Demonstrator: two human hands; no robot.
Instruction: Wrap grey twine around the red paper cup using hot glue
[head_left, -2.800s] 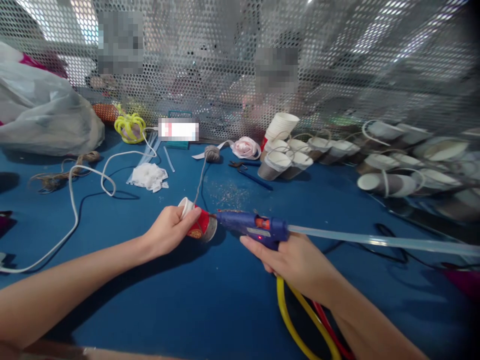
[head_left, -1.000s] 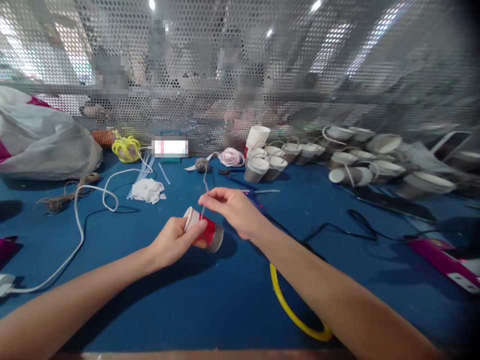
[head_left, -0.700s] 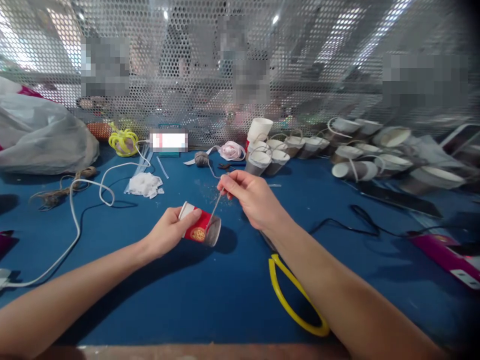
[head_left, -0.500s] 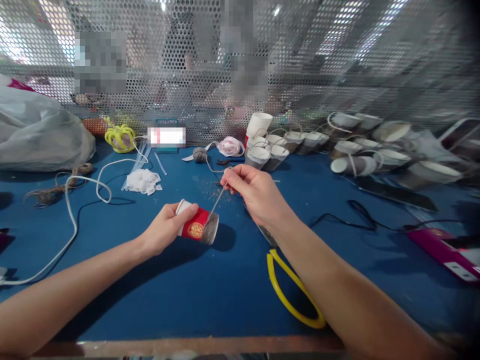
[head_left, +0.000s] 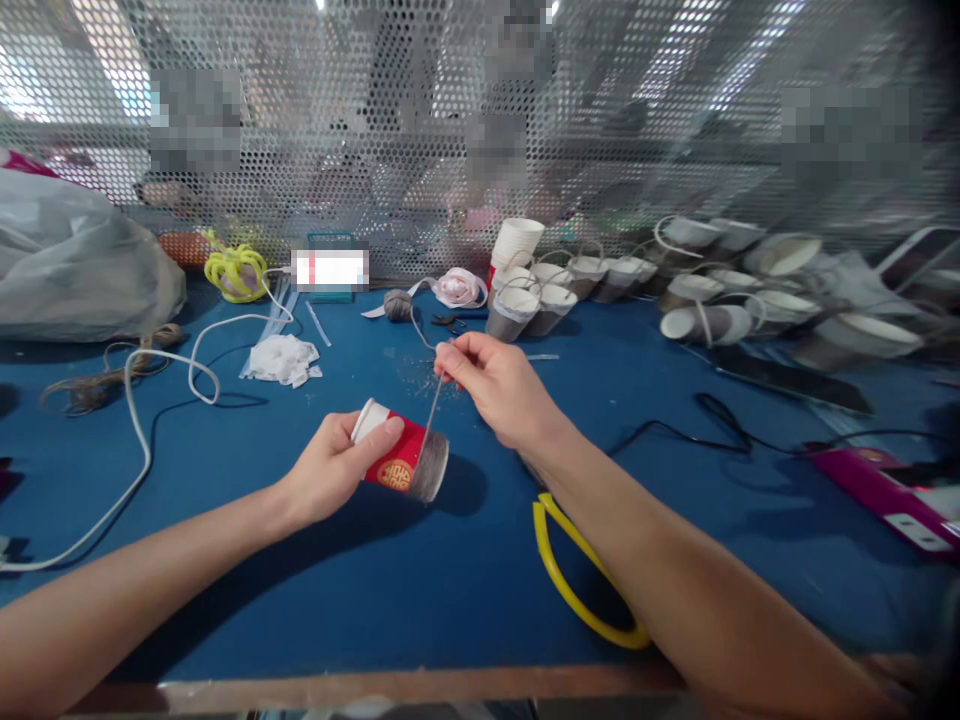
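My left hand (head_left: 337, 462) is closed round a red and white paper cup (head_left: 391, 455), which lies tilted on its side in the air with its base to the right. Grey yarn (head_left: 429, 466) is wound round the base end of the cup. From there a taut strand runs up to my right hand (head_left: 491, 385), whose thumb and fingers pinch it. Beyond the right hand the yarn leads back to a small grey ball (head_left: 397, 305) on the table. Yellow-handled scissors (head_left: 559, 565) lie partly hidden under my right forearm.
Several yarn-wrapped cups (head_left: 517, 305) with handles stand at the back and right. A pink ribbon roll (head_left: 459, 288), white scraps (head_left: 283, 360), a white cable (head_left: 139, 400), a black phone (head_left: 787, 378) and a purple power strip (head_left: 885, 500) lie about. A perforated metal screen (head_left: 360, 130) rises behind.
The cup in my left hand has turned and shifted slightly right. My right hand has moved a little left and down, so the strand stands steeper. Slightly more of the base end looks wrapped.
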